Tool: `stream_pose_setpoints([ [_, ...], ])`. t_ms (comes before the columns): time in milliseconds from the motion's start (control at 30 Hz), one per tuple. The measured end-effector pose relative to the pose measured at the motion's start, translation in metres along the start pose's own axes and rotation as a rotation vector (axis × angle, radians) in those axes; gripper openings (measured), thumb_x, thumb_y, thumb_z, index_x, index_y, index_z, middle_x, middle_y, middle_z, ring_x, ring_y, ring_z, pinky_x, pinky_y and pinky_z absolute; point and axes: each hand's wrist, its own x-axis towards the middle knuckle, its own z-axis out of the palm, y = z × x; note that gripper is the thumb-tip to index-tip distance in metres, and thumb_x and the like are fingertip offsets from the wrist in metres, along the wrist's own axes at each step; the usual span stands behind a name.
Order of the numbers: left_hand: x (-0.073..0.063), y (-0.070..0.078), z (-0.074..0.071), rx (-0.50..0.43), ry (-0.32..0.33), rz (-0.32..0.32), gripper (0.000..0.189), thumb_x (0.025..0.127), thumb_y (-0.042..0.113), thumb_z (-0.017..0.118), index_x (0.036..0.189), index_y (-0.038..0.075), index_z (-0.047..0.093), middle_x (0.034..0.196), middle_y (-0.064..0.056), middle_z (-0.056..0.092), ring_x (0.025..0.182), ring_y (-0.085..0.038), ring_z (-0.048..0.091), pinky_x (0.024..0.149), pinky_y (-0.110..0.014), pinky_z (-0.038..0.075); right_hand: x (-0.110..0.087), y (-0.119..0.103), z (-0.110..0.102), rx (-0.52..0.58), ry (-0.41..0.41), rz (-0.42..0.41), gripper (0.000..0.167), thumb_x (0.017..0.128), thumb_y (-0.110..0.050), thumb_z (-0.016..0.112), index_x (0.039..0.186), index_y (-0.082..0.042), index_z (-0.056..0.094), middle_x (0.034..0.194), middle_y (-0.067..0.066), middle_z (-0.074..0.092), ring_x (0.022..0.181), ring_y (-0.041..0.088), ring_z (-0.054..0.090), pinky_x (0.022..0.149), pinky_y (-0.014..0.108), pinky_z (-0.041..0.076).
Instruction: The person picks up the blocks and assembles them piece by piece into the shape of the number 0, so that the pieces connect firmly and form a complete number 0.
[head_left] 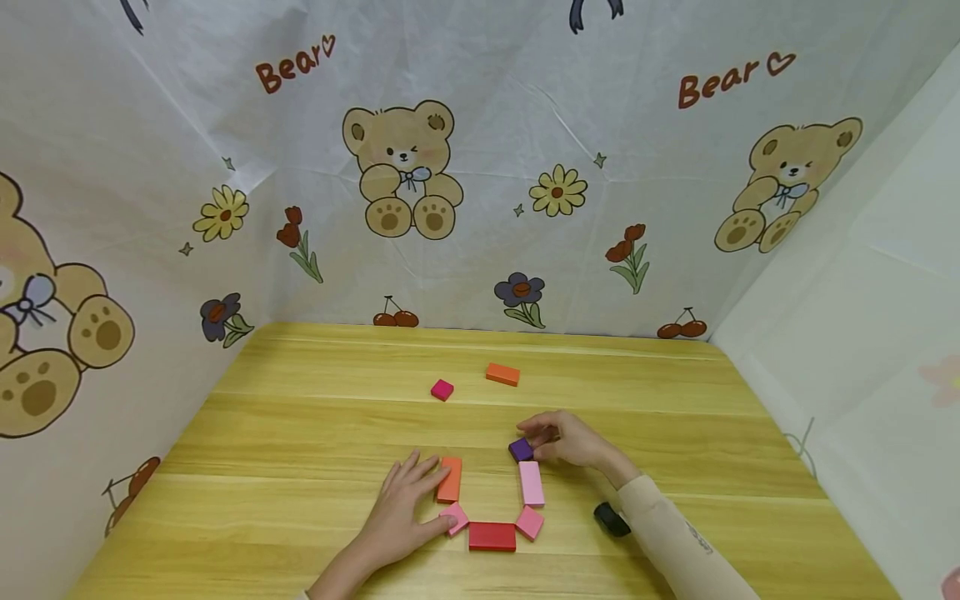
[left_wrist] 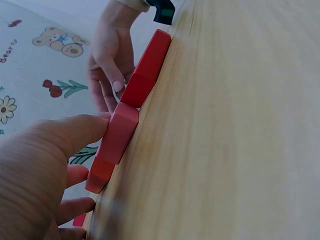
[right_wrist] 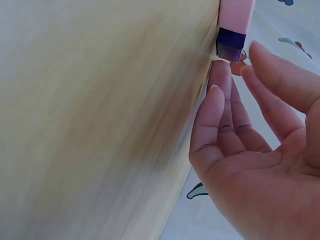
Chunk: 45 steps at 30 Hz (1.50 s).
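Observation:
Wooden blocks form a U on the table. My left hand (head_left: 405, 508) lies along its left side with fingers spread, thumb against a pink cube (left_wrist: 120, 127) and fingertips by an orange block (head_left: 450, 481). A red block (head_left: 492, 537) makes the near side, and another pink cube (head_left: 529, 523) sits at the right corner. Up the right side come a light pink block (head_left: 531, 483) and a purple cube (head_left: 521, 450) at its far end. My right hand (head_left: 570, 439) is beside the purple cube; the right wrist view shows relaxed fingers around a gap, the cube just beyond the fingertips.
Farther back on the wood-grain table (head_left: 337, 417) lie a crimson cube (head_left: 442, 390) and an orange block (head_left: 502, 374). A small black object (head_left: 612, 519) sits by the right forearm. Bear-printed cloth (head_left: 480, 275) hangs along the back and sides.

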Motion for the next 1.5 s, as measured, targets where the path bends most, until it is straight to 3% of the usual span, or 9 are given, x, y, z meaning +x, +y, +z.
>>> stream_pose_setpoints([
  [367,0.001,-0.001,0.001,0.008,0.000,0.000,0.067,0.080,0.043,0.076,0.136,0.010,0.058,0.146,-0.014,0.050,0.144,-0.046,0.027,0.114,-0.068,0.015,-0.021,-0.007,0.005,-0.063,0.111,-0.019,0.040,0.099,-0.020,0.058,0.133,-0.001,0.057,0.133,0.019,0.058,0.120,0.038,0.057,0.101,0.053,0.047],
  [767,-0.001,-0.002,0.001,-0.006,-0.003,-0.011,0.067,0.080,0.045,0.076,0.136,0.011,0.059,0.146,-0.014,0.050,0.144,-0.045,0.026,0.114,-0.068,0.014,-0.044,-0.010,0.020,-0.133,0.135,-0.049,0.058,0.094,-0.037,0.063,0.141,-0.006,0.050,0.144,0.016,0.049,0.135,0.041,0.042,0.108,0.062,0.034],
  [1100,-0.001,-0.001,0.001,-0.003,0.001,-0.005,0.067,0.080,0.044,0.076,0.137,0.012,0.058,0.146,-0.013,0.050,0.144,-0.045,0.027,0.114,-0.068,0.015,-0.055,-0.015,0.033,-0.212,0.102,-0.062,0.071,0.090,-0.040,0.069,0.147,-0.007,0.043,0.151,0.027,0.035,0.138,0.049,0.034,0.107,0.068,0.030],
  [1500,-0.001,-0.001,0.002,0.007,0.009,-0.003,0.067,0.080,0.045,0.075,0.136,0.012,0.059,0.146,-0.012,0.050,0.144,-0.044,0.027,0.115,-0.067,0.015,-0.061,-0.014,0.040,-0.288,0.024,0.020,0.088,0.085,-0.050,0.071,0.153,-0.010,0.031,0.157,0.027,0.024,0.146,0.050,0.010,0.113,0.071,0.008],
])
